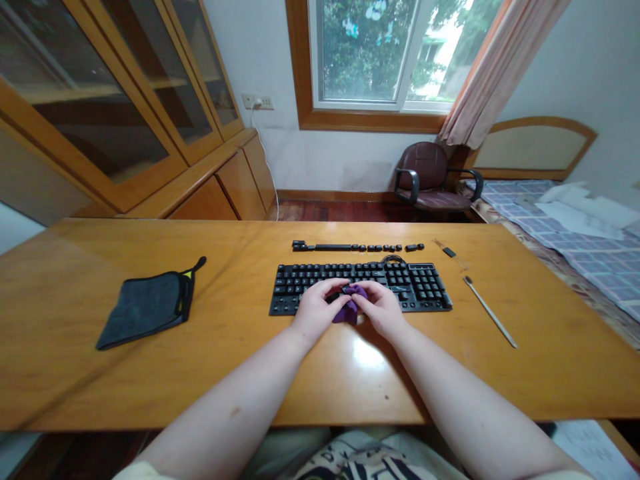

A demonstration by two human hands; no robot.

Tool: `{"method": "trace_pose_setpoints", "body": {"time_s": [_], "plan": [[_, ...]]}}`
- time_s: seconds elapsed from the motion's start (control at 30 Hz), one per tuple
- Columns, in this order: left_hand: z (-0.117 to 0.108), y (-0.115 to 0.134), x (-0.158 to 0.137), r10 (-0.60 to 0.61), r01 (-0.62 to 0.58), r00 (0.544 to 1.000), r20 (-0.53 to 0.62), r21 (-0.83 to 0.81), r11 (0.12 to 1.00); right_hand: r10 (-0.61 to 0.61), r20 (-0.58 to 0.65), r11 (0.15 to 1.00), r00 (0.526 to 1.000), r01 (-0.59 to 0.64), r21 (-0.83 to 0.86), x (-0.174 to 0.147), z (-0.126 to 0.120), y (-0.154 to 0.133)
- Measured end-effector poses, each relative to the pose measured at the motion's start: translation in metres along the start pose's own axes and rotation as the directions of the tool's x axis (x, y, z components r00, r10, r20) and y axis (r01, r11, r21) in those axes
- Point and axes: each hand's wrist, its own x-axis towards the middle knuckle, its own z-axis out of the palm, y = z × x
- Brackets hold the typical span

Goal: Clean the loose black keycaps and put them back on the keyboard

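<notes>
My left hand [316, 308] and my right hand [382, 309] meet over the front middle of a black keyboard [425, 288]. Between them is a bunched purple cloth [346, 315], pinched in my right fingers, its lower end hanging down. My left thumb and fingers close on what looks like a small black keycap, mostly hidden by the fingers and cloth. Keycaps are off along the keyboard's front row, where bare switches show. Behind the keyboard lies a row of loose black keycaps, with the long space bar [333, 247] among them.
A dark grey folded cloth or pouch [143, 308] lies on the left of the wooden desk [220, 393]. To the right are a wire keycap puller [449, 253] and a thin pale-handled brush [493, 314]. Beyond the desk stand a chair [425, 173] and a bed [520, 200].
</notes>
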Motion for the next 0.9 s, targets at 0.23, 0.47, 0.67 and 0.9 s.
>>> {"method": "trace_pose_setpoints", "body": {"time_s": [0.23, 0.47, 0.67, 0.9], "plan": [[0.001, -0.002, 0.001, 0.046, -0.046, 0.999, -0.003, 0.032, 0.998, -0.016, -0.104, 1.000, 0.994, 0.013, -0.022, 0.001, -0.004, -0.002], [-0.040, 0.029, -0.003, 0.137, -0.177, 0.982, 0.128, 0.386, 0.905, -0.043, -0.239, 0.999, 0.970, 0.049, 0.019, 0.009, -0.015, -0.001], [-0.117, 0.016, -0.009, 0.111, -0.132, 0.991, 0.072, 0.601, 0.788, -0.042, -0.210, 0.999, 0.977, 0.039, -0.020, 0.007, -0.013, -0.004], [-0.125, -0.030, -0.016, 0.153, -0.136, 0.988, 0.021, 0.595, 0.792, -0.038, -0.199, 0.998, 0.979, 0.026, -0.062, 0.006, -0.011, -0.002]]}}
